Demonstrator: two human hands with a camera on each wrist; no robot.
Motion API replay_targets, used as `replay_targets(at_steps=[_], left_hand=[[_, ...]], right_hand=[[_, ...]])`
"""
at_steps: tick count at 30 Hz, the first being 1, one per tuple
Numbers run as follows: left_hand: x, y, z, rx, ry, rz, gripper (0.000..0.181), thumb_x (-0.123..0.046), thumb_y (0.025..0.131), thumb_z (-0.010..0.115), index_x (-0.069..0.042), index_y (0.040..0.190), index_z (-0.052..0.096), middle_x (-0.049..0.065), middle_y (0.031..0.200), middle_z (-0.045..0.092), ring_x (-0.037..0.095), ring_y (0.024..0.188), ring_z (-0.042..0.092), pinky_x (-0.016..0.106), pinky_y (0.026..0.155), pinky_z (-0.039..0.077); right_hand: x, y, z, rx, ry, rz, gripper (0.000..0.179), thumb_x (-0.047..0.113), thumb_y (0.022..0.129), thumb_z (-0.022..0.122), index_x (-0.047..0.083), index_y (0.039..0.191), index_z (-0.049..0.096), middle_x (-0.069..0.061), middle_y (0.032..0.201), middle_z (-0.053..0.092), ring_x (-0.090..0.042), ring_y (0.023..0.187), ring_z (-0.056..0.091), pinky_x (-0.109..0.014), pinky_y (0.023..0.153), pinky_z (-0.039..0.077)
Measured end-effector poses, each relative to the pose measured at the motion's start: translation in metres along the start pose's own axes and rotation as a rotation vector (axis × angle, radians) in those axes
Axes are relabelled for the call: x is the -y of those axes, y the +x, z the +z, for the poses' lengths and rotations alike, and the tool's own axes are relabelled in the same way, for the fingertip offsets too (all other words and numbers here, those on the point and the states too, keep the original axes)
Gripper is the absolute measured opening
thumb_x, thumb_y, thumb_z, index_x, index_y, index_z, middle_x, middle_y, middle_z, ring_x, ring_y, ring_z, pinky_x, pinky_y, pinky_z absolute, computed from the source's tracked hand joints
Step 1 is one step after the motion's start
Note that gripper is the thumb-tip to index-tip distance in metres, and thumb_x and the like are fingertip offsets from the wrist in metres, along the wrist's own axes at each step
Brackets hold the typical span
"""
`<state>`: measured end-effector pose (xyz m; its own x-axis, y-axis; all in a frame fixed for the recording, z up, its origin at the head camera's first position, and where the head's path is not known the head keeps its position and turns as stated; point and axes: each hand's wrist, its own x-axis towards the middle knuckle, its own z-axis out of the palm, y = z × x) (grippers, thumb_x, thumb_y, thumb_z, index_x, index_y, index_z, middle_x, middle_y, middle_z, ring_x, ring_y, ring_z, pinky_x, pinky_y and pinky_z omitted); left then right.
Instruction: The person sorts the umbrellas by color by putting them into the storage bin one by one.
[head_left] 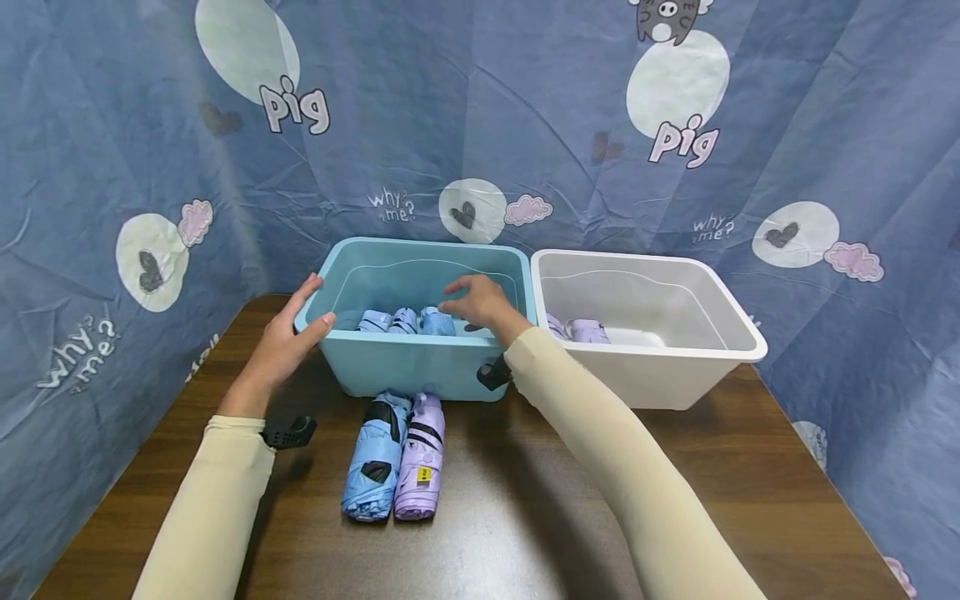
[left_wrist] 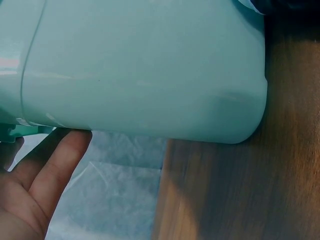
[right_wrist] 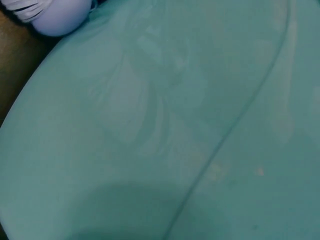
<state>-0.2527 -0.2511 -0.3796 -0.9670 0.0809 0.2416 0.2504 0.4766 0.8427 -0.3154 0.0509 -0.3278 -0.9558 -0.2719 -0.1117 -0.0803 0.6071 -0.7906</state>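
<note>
My left hand [head_left: 288,337] rests at the near left corner of a blue bin [head_left: 420,367], thumb on the rim and fingers straight along its side. In the left wrist view, the fingers [left_wrist: 62,162] touch the outer wall under the rim. My right hand [head_left: 483,302] reaches over the front rim into this bin. Its fingertips are right at the top of a folded blue umbrella [head_left: 437,322], thumb and fingers apart. More folded blue umbrellas [head_left: 403,322] stand to the left of it. The right wrist view shows only the bin's front wall and a lilac umbrella's end [right_wrist: 62,17].
A white bin [head_left: 637,367] stands against the blue bin's right side, with folded lilac umbrellas [head_left: 587,332] at its left end. In front of the blue bin, a blue umbrella [head_left: 372,467] and a lilac umbrella [head_left: 422,458] lie side by side on the wooden table [head_left: 525,533]. A printed curtain [head_left: 480,100] hangs behind.
</note>
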Motion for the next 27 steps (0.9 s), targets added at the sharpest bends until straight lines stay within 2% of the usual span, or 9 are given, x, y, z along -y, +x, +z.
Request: replay_targets(at_steps=[6, 15, 22, 27], left_hand=[[-0.002, 0.001, 0.000, 0.004, -0.008, 0.001, 0.070, -0.041, 0.095, 0.054, -0.034, 0.155, 0.018, -0.013, 0.161, 0.009, 0.039, 0.138, 0.028, 0.066, 0.094, 0.040], [-0.001, 0.000, -0.001, -0.010, -0.012, -0.009, 0.070, -0.040, 0.095, 0.054, -0.034, 0.155, 0.019, -0.015, 0.160, 0.009, 0.037, 0.138, 0.028, 0.065, 0.093, 0.040], [0.000, -0.001, -0.001, -0.008, -0.016, -0.020, 0.069, -0.041, 0.095, 0.054, -0.036, 0.154, 0.019, -0.015, 0.160, 0.009, 0.037, 0.140, 0.026, 0.065, 0.095, 0.038], [0.000, -0.002, 0.000, -0.013, -0.017, -0.013, 0.069, -0.040, 0.095, 0.054, -0.035, 0.154, 0.020, -0.015, 0.160, 0.010, 0.035, 0.140, 0.026, 0.064, 0.096, 0.038]], right_hand=[[0.003, -0.006, -0.005, -0.055, -0.026, -0.087, 0.036, 0.028, 0.091, 0.068, 0.013, 0.124, 0.063, -0.013, 0.120, 0.062, -0.025, 0.090, 0.066, -0.035, 0.075, 0.056], [0.007, -0.021, -0.006, -0.074, 0.005, -0.141, 0.034, 0.030, 0.092, 0.067, 0.015, 0.122, 0.064, -0.009, 0.117, 0.064, -0.023, 0.095, 0.065, -0.032, 0.073, 0.056], [0.010, -0.042, -0.008, -0.081, 0.006, -0.206, 0.031, 0.033, 0.093, 0.065, 0.018, 0.121, 0.065, -0.003, 0.116, 0.064, -0.019, 0.084, 0.066, -0.032, 0.071, 0.055], [0.006, -0.056, -0.009, -0.092, 0.047, -0.269, 0.029, 0.028, 0.093, 0.065, 0.016, 0.119, 0.066, -0.005, 0.116, 0.066, -0.019, 0.093, 0.066, -0.031, 0.073, 0.055]])
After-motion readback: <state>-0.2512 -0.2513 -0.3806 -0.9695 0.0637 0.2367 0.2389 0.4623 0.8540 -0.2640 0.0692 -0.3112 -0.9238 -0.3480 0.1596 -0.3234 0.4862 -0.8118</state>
